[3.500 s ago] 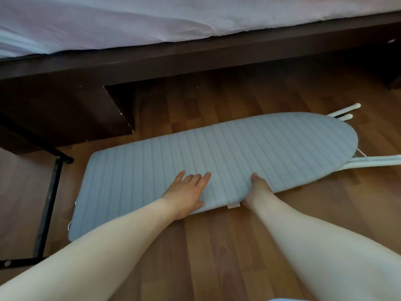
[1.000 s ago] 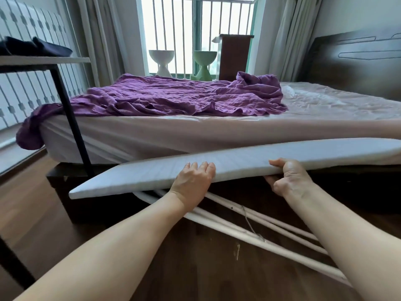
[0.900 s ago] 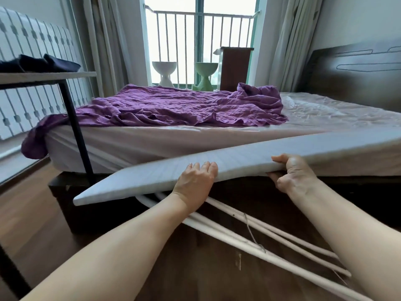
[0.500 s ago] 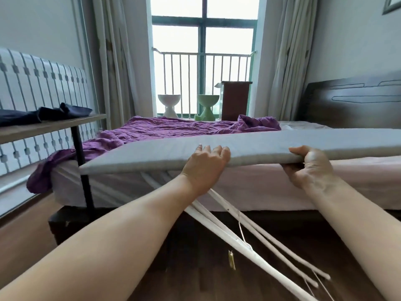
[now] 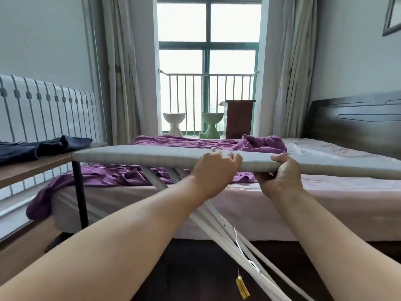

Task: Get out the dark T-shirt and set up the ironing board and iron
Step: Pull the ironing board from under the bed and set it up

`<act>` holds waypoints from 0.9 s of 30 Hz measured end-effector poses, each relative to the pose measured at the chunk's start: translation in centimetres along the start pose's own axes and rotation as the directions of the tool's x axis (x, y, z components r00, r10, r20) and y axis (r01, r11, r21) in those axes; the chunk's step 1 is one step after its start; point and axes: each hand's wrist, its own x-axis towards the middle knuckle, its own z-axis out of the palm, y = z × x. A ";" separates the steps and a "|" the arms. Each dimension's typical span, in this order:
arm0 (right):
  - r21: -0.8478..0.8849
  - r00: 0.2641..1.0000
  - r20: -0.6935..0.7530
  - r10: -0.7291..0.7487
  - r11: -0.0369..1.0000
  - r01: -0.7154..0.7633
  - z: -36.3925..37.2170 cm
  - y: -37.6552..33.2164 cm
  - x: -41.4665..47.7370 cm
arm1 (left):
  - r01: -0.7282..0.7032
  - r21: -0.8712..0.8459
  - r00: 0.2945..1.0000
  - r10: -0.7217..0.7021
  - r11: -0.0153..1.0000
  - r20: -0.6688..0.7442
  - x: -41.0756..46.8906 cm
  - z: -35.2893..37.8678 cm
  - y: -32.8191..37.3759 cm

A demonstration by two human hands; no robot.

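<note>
Both hands on the ironing board (image 5: 138,157), held roughly level in front of the bed (image 5: 325,192). Left hand (image 5: 213,170) clamps the near edge, fingers over the top; right hand (image 5: 282,177) grips just beside it — thumb on top, fingers under. White legs (image 5: 217,227) slope down below the hands. Dark T-shirt (image 5: 43,146) lies on the side table (image 5: 32,168), well left of the left hand.

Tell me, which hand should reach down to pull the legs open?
Probably the left hand: the white metal legs hang right beneath it, while the right hand grips the grey padded ironing board.
</note>
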 end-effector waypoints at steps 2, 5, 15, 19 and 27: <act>0.038 1.000 0.012 -0.020 0.999 0.020 0.7 0.2 0.4 | -0.004 0.015 0.999 0.005 1.000 -0.033 0.7 -0.1 -0.1; -0.049 0.986 0.151 0.063 0.997 -0.057 3.0 2.4 -0.4 | 0.011 0.001 0.997 -0.010 1.000 -0.072 1.4 -0.1 -0.5; -0.075 0.997 0.068 0.030 0.997 -0.024 5.1 4.1 0.9 | -0.010 -0.068 0.992 0.001 0.998 -0.128 2.2 1.6 -1.9; -0.089 0.998 0.067 0.016 0.996 -0.010 5.1 3.8 0.7 | -0.011 -0.054 0.992 0.004 0.998 -0.126 1.7 1.4 -2.0; -0.121 0.996 0.086 0.006 0.993 0.004 5.5 3.3 -0.2 | 0.028 0.030 0.927 -0.015 0.999 -0.375 -0.8 0.2 -1.9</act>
